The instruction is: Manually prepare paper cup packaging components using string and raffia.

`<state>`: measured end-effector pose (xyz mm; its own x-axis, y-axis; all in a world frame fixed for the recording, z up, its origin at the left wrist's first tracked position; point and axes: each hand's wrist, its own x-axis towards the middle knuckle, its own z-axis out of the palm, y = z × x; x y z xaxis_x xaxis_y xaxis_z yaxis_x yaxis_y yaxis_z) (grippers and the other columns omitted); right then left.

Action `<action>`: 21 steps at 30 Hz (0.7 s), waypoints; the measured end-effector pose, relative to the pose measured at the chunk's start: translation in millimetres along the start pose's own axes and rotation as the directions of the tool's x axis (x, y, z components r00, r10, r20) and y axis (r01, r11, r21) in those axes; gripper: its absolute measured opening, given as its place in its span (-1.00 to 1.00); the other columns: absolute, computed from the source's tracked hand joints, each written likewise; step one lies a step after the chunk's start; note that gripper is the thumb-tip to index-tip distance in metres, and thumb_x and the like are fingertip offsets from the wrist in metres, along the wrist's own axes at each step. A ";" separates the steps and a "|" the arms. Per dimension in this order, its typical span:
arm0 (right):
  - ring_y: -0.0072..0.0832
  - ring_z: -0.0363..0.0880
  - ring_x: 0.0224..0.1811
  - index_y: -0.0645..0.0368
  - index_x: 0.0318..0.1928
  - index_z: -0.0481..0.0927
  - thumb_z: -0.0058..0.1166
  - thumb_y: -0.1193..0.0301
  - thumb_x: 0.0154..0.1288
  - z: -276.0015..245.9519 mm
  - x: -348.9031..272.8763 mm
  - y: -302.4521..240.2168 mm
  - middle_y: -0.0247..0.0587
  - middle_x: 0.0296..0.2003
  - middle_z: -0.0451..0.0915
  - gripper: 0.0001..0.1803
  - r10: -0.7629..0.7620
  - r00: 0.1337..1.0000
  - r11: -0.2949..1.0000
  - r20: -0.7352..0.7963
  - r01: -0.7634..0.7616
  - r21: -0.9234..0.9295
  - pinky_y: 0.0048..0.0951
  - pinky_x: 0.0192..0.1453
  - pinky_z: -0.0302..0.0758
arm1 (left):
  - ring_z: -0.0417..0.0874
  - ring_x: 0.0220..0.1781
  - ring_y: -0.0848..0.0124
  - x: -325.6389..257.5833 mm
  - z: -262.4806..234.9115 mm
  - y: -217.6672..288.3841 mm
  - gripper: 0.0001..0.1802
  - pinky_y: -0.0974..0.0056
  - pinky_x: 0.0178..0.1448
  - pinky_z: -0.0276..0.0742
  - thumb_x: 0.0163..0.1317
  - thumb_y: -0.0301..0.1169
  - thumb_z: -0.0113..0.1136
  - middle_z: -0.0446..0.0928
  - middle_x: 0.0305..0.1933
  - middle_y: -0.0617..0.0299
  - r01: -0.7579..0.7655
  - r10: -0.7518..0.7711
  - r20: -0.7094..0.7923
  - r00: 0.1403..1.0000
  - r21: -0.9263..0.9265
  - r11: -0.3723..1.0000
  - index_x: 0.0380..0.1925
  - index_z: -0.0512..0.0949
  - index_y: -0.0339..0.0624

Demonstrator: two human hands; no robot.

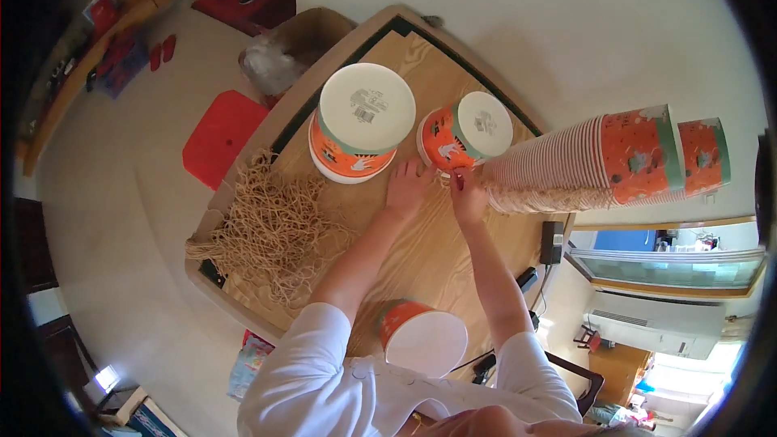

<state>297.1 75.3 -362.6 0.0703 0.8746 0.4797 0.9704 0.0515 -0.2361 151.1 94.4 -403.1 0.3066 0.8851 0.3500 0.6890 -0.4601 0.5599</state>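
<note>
A small orange paper bucket [444, 137] with a white base stands upside down at the far middle of the table. At its near rim my left hand [410, 187] lies with fingers stretched out, the tips by the rim. Just right of it my right hand [469, 197] is closed in a pinch beside the same rim; what it pinches is too small to make out. Left of them a larger orange bucket [354, 152] also sits upside down. A heap of tan twisted cords [271, 231] covers the table's left side.
Tall nested stacks of orange buckets [639, 158] rise at the right, with tan cords along their near side. Close to my body an orange bucket [426, 341] lies near the table edge. A red stool [224, 137] and a cardboard box [318, 32] stand beyond the table [405, 263].
</note>
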 end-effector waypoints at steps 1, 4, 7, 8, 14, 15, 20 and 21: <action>-0.31 0.53 -0.57 0.05 -0.37 0.46 0.12 0.37 0.04 -4.4 -1.2 2.6 -0.21 -0.57 0.53 -0.86 0.032 0.999 0.999 0.045 -0.032 0.014 -0.33 -0.57 0.41 | 0.33 -0.05 0.12 1.4 -0.2 2.0 -0.53 0.07 -0.03 0.33 -0.01 -0.44 0.03 0.27 -0.04 0.11 0.002 -0.002 -0.003 1.000 -0.002 1.000 0.00 0.37 0.08; -0.29 0.53 -0.41 0.07 -0.31 0.46 0.13 0.38 0.03 -28.1 9.1 -8.9 -0.18 -0.41 0.54 -0.81 -0.001 0.999 1.000 0.055 0.000 0.022 -0.34 -0.43 0.44 | 0.35 -0.07 0.16 -1.8 4.4 -0.1 -0.49 0.12 -0.01 0.33 -0.10 -0.50 0.06 0.35 -0.10 0.11 0.022 -0.021 -0.058 0.998 0.021 1.000 -0.03 0.41 0.06; -0.27 0.47 -0.24 0.08 -0.23 0.47 0.13 0.41 0.01 -68.6 45.1 -43.9 -0.18 -0.26 0.50 -0.75 -0.143 0.988 0.989 -0.059 0.141 -0.034 -0.29 -0.20 0.39 | 0.35 -0.05 0.15 -3.6 5.4 -3.3 -0.61 0.07 -0.04 0.33 0.04 -0.46 -0.04 0.32 -0.09 0.09 0.046 -0.047 -0.087 0.995 -0.015 0.999 -0.05 0.39 -0.01; -0.27 0.42 -0.17 0.07 -0.19 0.48 0.12 0.42 0.01 -75.6 56.7 -50.9 -0.20 -0.22 0.48 -0.72 -0.222 0.965 0.973 -0.137 0.212 -0.087 -0.24 -0.06 0.33 | 0.36 -0.07 0.14 -4.6 5.2 -4.6 -0.61 0.06 -0.05 0.33 0.01 -0.48 -0.02 0.33 -0.11 0.09 0.017 -0.020 -0.077 0.997 -0.041 0.999 -0.07 0.39 -0.03; -0.23 0.41 -0.22 0.15 -0.21 0.48 0.11 0.53 -0.01 -72.2 69.1 -29.9 -0.12 -0.24 0.46 -0.73 -0.298 0.945 0.945 -0.138 0.312 0.094 -0.28 -0.12 0.35 | 0.41 -0.16 0.15 -1.2 6.5 -10.2 -0.60 0.12 -0.09 0.34 -0.15 -0.51 0.13 0.38 -0.25 0.13 0.038 -0.040 -0.004 0.999 -0.279 0.960 -0.18 0.44 -0.06; -0.23 0.41 -0.22 0.15 -0.21 0.48 0.11 0.53 -0.01 -67.8 60.5 -26.7 -0.12 -0.24 0.46 -0.73 -0.301 0.944 0.944 -0.139 0.315 0.096 -0.28 -0.12 0.35 | 0.42 -0.21 0.17 -0.1 7.3 -12.7 -0.63 0.14 -0.12 0.36 -0.18 -0.50 0.16 0.40 -0.30 0.14 0.142 -0.110 0.105 0.988 -0.391 0.909 -0.25 0.47 -0.07; -0.21 0.40 -0.37 0.21 -0.31 0.50 0.11 0.56 -0.03 -32.6 -5.0 1.0 -0.13 -0.45 0.43 -0.80 0.213 0.974 0.901 0.083 -0.228 0.369 -0.29 -0.26 0.38 | 0.52 -0.39 0.24 8.3 4.8 19.8 -0.87 0.23 -0.26 0.42 -0.08 -0.44 0.19 0.49 -0.46 0.13 0.318 -0.418 -0.038 0.908 -0.588 0.744 -0.45 0.55 -0.17; -0.21 0.40 -0.37 0.21 -0.31 0.50 0.11 0.56 -0.03 -22.9 -9.1 1.9 -0.13 -0.45 0.43 -0.80 0.214 0.974 0.901 0.080 -0.228 0.370 -0.29 -0.26 0.38 | 0.54 -0.45 0.27 10.4 3.2 25.7 -0.89 0.26 -0.31 0.43 -0.05 -0.41 0.20 0.53 -0.50 0.11 0.531 -0.569 0.189 0.800 -0.665 0.525 -0.51 0.58 -0.20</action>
<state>303.6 56.5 -348.0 0.2578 0.9009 0.3491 0.7723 0.0250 -0.6348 174.1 92.1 -387.5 -0.0224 0.9833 -0.1804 0.0880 0.1817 0.9794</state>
